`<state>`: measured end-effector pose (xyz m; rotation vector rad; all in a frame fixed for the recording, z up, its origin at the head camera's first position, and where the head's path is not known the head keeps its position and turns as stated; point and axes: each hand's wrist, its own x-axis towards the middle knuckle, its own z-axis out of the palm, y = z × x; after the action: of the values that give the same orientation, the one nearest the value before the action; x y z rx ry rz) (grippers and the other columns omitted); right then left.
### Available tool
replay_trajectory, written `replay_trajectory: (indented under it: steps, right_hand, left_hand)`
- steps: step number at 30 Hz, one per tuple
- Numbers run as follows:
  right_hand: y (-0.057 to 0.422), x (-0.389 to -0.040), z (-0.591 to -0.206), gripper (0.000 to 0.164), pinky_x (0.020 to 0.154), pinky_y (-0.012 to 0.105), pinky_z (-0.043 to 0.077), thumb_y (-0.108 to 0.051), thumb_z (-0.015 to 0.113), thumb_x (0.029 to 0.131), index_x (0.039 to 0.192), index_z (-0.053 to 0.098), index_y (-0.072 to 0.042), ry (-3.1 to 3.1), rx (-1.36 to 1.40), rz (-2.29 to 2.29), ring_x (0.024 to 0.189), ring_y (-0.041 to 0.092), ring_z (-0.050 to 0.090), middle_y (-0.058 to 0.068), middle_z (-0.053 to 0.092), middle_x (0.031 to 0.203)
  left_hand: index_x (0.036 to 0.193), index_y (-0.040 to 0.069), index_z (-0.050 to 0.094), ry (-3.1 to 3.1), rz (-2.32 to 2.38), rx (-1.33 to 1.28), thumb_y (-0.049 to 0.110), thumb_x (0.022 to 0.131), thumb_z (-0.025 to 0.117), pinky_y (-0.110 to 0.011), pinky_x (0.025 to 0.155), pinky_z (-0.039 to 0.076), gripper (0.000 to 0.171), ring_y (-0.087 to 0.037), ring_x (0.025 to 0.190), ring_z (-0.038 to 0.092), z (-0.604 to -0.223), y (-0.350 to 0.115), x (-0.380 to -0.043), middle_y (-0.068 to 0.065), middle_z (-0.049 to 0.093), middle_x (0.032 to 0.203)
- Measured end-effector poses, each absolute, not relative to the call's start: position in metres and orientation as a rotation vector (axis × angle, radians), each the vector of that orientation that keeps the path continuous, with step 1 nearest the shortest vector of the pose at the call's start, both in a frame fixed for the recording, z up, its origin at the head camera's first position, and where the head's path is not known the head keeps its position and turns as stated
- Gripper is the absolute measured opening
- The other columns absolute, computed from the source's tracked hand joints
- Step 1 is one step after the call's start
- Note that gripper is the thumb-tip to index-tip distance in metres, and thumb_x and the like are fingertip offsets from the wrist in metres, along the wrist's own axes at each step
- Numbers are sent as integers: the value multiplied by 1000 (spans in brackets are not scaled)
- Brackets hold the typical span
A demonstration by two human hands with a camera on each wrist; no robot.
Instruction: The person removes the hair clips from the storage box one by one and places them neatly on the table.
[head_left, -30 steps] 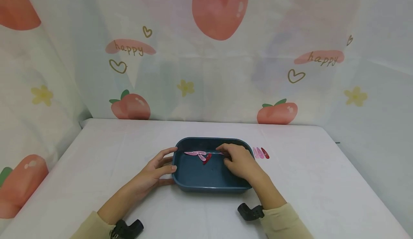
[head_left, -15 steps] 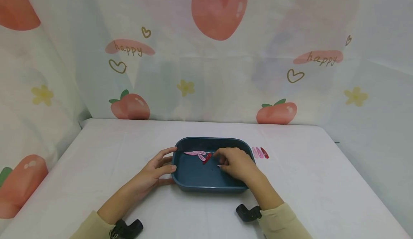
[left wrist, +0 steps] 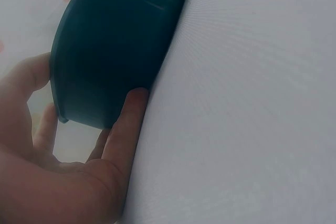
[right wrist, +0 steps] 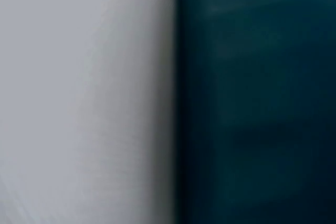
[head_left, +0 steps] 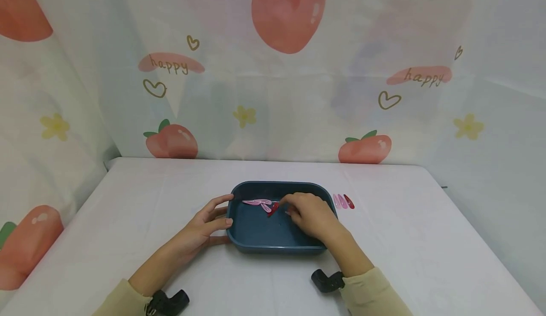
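Observation:
A dark blue rectangular tray (head_left: 273, 234) stands on the white table. My left hand (head_left: 207, 223) rests against its left end with fingers spread; in the left wrist view, fingertips touch the tray's rim and outer wall. Inside lie pink snap hair clips (head_left: 257, 202) and a red hair clip (head_left: 273, 209). My right hand (head_left: 311, 215) reaches into the right half, index finger beside the red clip. A small pale tip, apparently a pink hair clip, shows at its pinched thumb; the fingers hide most of it. The right wrist view is blurred, showing only the tray wall.
Right of the tray, two pink clips (head_left: 340, 201) and a red clip (head_left: 349, 202) lie side by side on the white table (head_left: 396, 240). A printed cloth backdrop (head_left: 294, 88) rises behind the table. Black wrist cameras sit on both sleeves.
My right hand has moved left and slightly lower inside the tray, its index finger coming up to the red clip. The pink clip that showed under it is now mostly covered. My left hand stays put.

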<state>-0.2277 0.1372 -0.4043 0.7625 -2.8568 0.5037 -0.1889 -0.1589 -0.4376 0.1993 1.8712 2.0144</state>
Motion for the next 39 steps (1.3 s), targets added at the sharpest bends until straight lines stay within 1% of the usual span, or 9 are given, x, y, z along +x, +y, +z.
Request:
replay_trajectory:
  steps: [8,14,17,20,24,28,31,37,39]
  right_hand:
    - [142,-232,-400,23,67,24,50,-8,69,91,109,74,-21,-2784,786,755,73,6,55,-10,65,83]
    - [148,-234,-391,22,72,27,56,-11,69,93,114,72,-16,-2740,790,1116,83,9,64,-7,70,91]
    - [151,-234,-388,23,67,30,58,-14,68,94,117,71,-13,-2737,769,1308,82,14,64,-2,70,92]
    - [152,-233,-385,26,63,42,60,-17,68,95,120,69,-9,-2723,732,1537,80,20,65,4,69,95]
    - [153,-232,-382,28,69,53,59,-18,66,96,123,67,-10,-2695,681,1730,82,24,66,8,69,103]
    - [153,-233,-381,30,75,52,59,-17,64,98,126,64,-7,-2660,681,1824,83,24,64,17,66,109]
    - [154,-234,-382,34,77,46,60,-16,65,97,128,62,-3,-2646,679,1912,85,23,65,21,65,113]
    - [156,-235,-384,34,78,52,58,-17,67,95,128,63,-7,-2633,553,2053,95,26,66,17,64,126]
    - [157,-236,-383,33,80,49,58,-15,65,96,128,63,-8,-2574,485,2158,104,31,64,14,64,128]
  left_hand:
    - [151,28,37,1874,2018,192,16,98,63,-52,98,52,60,-42,137,43,-438,-159,-190,-18,28,158]
    - [151,28,37,1863,2021,203,16,98,63,-51,98,52,60,-41,138,42,-438,-159,-191,-17,28,158]
    - [151,28,37,1860,2021,199,16,98,63,-51,98,52,60,-41,138,42,-438,-158,-190,-17,29,158]
    - [151,28,37,1861,2023,195,16,98,63,-52,98,52,61,-41,137,42,-438,-158,-190,-17,29,158]
    - [152,27,36,1865,2021,197,16,98,63,-51,97,53,61,-41,137,43,-438,-159,-189,-18,28,158]
    - [152,27,35,1861,2023,204,15,98,63,-51,97,53,62,-41,137,43,-438,-160,-189,-19,28,158]
    - [152,26,36,1853,2027,205,15,98,63,-51,97,53,61,-41,137,42,-438,-160,-188,-18,28,158]
    - [152,26,36,1851,2026,214,15,98,63,-52,98,52,61,-41,138,42,-439,-160,-189,-18,28,158]
    - [152,26,35,1844,2028,221,15,98,62,-51,98,52,62,-41,138,42,-439,-160,-189,-18,28,158]
